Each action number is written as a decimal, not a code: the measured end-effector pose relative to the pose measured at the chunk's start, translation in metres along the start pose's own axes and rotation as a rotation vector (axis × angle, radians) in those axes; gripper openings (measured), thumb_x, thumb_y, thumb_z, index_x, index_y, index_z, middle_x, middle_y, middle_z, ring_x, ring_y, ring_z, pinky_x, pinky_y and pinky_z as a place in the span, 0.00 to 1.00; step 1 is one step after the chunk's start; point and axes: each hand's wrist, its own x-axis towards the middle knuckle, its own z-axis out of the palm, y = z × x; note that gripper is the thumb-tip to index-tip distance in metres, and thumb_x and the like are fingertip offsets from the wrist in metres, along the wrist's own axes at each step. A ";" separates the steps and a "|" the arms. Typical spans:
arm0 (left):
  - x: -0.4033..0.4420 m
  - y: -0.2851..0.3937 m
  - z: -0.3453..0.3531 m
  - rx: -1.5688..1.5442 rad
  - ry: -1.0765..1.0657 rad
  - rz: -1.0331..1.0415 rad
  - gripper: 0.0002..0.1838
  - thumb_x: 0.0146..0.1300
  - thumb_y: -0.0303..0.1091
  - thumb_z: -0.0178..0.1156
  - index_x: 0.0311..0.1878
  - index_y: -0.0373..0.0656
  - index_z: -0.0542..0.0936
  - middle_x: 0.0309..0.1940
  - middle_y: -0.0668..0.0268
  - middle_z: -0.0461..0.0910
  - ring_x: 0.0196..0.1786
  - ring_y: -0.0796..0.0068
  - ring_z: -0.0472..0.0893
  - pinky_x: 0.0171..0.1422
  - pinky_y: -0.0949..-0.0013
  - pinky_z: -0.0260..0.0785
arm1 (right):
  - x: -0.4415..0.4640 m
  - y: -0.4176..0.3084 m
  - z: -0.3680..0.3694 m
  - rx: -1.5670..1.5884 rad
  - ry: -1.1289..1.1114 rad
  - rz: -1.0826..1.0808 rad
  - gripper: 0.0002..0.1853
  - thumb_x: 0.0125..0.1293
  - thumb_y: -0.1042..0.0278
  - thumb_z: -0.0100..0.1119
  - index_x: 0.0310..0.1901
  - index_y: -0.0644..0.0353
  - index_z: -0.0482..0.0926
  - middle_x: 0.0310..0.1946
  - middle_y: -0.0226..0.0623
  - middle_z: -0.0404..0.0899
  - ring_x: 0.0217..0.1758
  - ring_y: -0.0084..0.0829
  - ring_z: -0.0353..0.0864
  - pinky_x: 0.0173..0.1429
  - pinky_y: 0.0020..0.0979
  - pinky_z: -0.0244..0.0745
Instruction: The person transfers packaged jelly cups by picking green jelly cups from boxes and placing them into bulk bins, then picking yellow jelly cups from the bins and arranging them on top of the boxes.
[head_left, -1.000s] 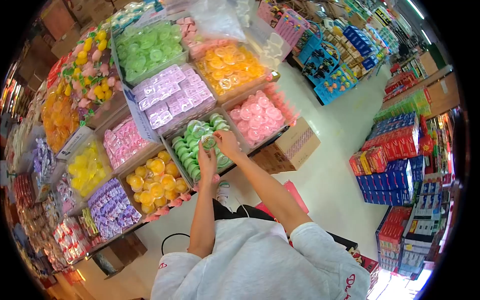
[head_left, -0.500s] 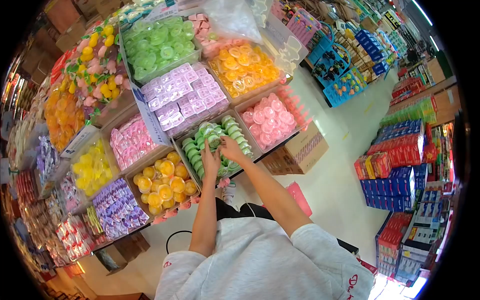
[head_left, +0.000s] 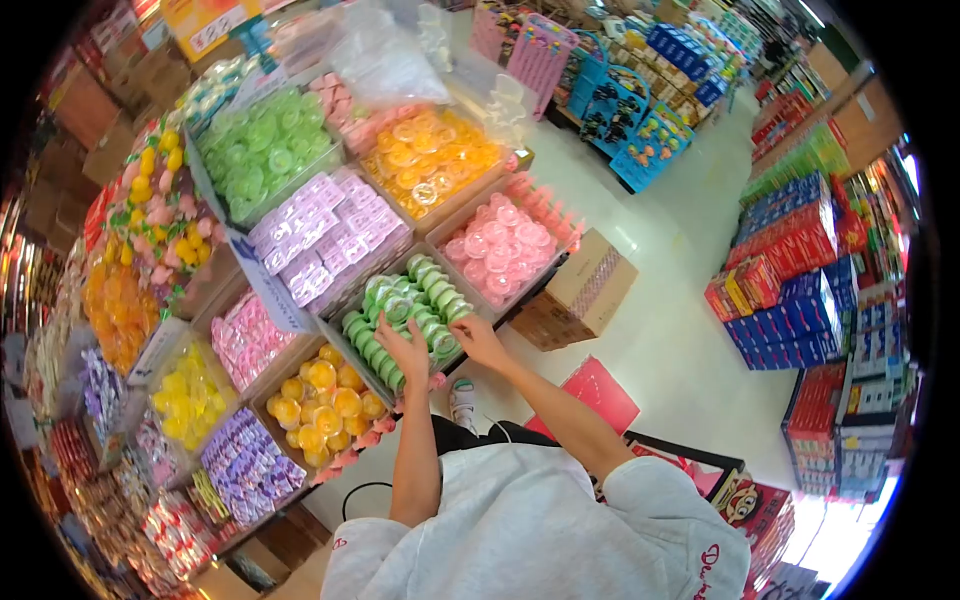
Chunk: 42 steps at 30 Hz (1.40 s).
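Rows of round green packaged items fill a bin at the front of the display. My left hand reaches over the bin's near part, fingers spread and touching or just above the green items. To its right, my right hand is at the bin's right front edge, its fingertips by the green items; whether it grips one is too small to tell. Orange round items lie in the bin to the left, pink round ones in the bin to the right, and lilac square packs behind.
Behind are bins of light green and orange-yellow items. A cardboard box stands on the floor at the display's right. Beyond the aisle are stacked red and blue boxes. A red flat piece lies near my right arm.
My hands have moved apart and lower over the green bin; earlier they met at a green item near its middle. The camera view has shifted.
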 end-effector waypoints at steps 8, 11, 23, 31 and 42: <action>-0.029 0.061 0.035 -0.136 -0.157 0.170 0.22 0.63 0.31 0.60 0.59 0.38 0.70 0.41 0.60 0.67 0.35 0.66 0.69 0.38 0.67 0.62 | -0.117 0.060 -0.062 0.123 0.232 0.175 0.11 0.68 0.69 0.54 0.44 0.66 0.81 0.38 0.39 0.82 0.39 0.29 0.81 0.47 0.29 0.76; -0.063 0.095 0.061 -0.234 -0.331 0.405 0.17 0.62 0.31 0.61 0.53 0.37 0.74 0.37 0.59 0.71 0.37 0.65 0.71 0.40 0.65 0.65 | -0.163 0.051 -0.094 0.182 0.350 0.300 0.11 0.69 0.69 0.53 0.45 0.66 0.81 0.38 0.36 0.83 0.40 0.27 0.81 0.47 0.28 0.75; -0.279 0.176 0.107 -0.230 -1.422 0.607 0.16 0.62 0.34 0.62 0.52 0.42 0.76 0.41 0.56 0.75 0.35 0.63 0.77 0.37 0.66 0.71 | -0.361 0.049 -0.174 0.252 1.057 0.455 0.10 0.69 0.73 0.53 0.47 0.67 0.79 0.37 0.34 0.82 0.40 0.22 0.79 0.46 0.24 0.75; -0.418 0.204 0.100 -0.349 -1.775 0.748 0.16 0.63 0.34 0.61 0.51 0.38 0.76 0.42 0.54 0.76 0.40 0.63 0.79 0.37 0.68 0.73 | -0.485 0.024 -0.188 0.357 1.506 0.497 0.10 0.69 0.72 0.54 0.47 0.66 0.80 0.38 0.32 0.81 0.41 0.22 0.79 0.49 0.23 0.74; -0.585 0.257 0.048 -0.521 -2.161 0.959 0.14 0.65 0.33 0.59 0.51 0.37 0.76 0.38 0.60 0.76 0.28 0.78 0.75 0.32 0.73 0.69 | -0.669 -0.018 -0.178 0.228 2.024 0.434 0.10 0.70 0.70 0.53 0.47 0.65 0.79 0.38 0.31 0.81 0.41 0.20 0.77 0.49 0.22 0.72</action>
